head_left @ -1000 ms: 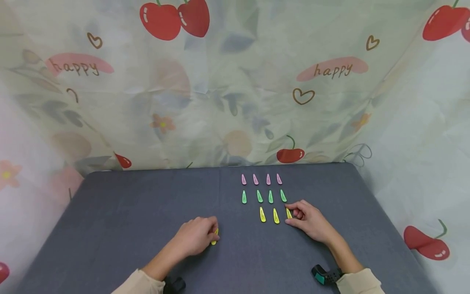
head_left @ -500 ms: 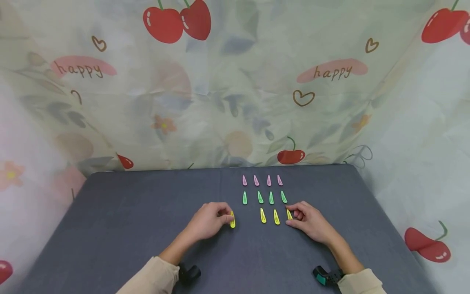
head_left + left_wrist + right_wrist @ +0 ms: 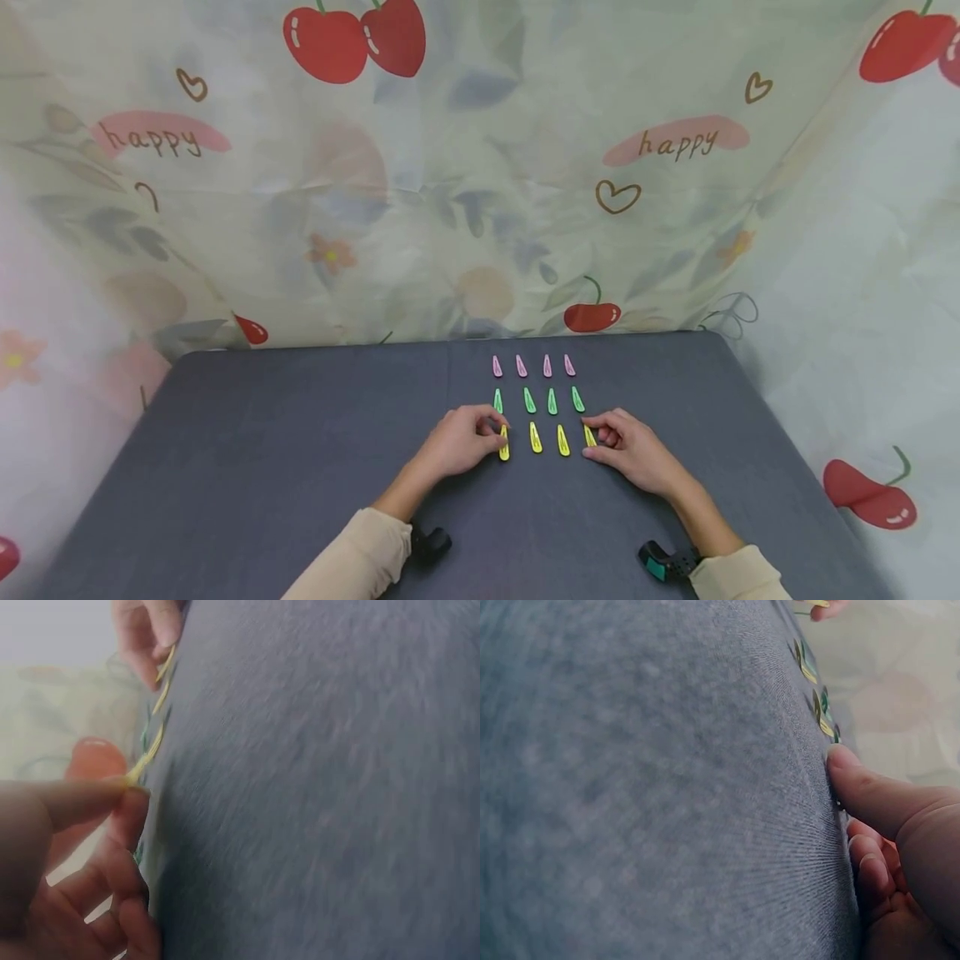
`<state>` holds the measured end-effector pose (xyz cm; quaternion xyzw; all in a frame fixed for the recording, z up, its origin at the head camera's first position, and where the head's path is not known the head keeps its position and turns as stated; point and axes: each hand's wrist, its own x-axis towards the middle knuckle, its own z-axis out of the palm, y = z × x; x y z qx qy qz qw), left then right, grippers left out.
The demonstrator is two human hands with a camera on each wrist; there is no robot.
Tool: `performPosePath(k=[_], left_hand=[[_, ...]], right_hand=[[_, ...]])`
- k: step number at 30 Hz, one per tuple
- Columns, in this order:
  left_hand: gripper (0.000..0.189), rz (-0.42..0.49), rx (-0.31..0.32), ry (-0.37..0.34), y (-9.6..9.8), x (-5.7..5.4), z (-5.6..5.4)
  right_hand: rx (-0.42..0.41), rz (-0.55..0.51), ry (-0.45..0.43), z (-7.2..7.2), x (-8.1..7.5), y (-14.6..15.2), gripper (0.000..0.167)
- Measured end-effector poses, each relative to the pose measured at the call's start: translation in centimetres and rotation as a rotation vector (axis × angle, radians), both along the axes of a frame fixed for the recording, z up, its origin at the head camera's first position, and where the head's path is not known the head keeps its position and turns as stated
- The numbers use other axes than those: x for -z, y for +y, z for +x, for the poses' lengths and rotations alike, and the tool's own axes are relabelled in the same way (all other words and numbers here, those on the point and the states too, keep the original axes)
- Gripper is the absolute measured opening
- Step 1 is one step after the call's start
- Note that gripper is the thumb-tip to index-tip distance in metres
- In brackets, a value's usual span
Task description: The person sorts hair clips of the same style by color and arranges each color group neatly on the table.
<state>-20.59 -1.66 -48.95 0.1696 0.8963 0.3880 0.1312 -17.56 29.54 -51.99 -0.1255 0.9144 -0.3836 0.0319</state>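
Observation:
My left hand pinches a yellow hair clip between thumb and forefinger, at the left end of a row of yellow clips. In the left wrist view this clip shows at the fingertips, seemingly just off the cloth. My right hand rests at the row's right end, thumb and forefinger around another yellow hair clip, partly covered. Two yellow clips, one and another, lie between the hands. Behind them is a row of green clips, then a row of pink clips.
A dark grey cloth covers the table. Printed curtains hang at its back and sides. A black wrist device sits on the right wrist, and another on the left.
My left hand has carried its yellow clip right and away from me, to the left end of the yellow row. The right hand has stayed in place.

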Motion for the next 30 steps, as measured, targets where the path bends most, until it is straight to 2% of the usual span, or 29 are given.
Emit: performPosePath(k=[5, 9, 14, 23, 30], left_hand=[[0.012, -0.083, -0.020, 0.056, 0.80, 0.34, 0.32], [0.012, -0.108, -0.058, 0.084, 1.00, 0.45, 0.55], [0.016, -0.109, -0.093, 0.093, 0.93, 0.58, 0.57], [0.021, -0.097, -0.107, 0.101, 0.88, 0.70, 0.69], [0.022, -0.095, -0.104, 0.103, 1.09, 0.95, 0.96]], right_hand=[[0.000, -0.001, 0.002, 0.19, -0.10, 0.13, 0.044], [0.000, -0.004, 0.004, 0.30, -0.11, 0.10, 0.043], [-0.008, -0.005, 0.022, 0.26, -0.12, -0.08, 0.042], [-0.009, 0.001, 0.023, 0.08, -0.14, -0.31, 0.041], [-0.011, 0.009, 0.000, 0.51, -0.30, -0.07, 0.042]])
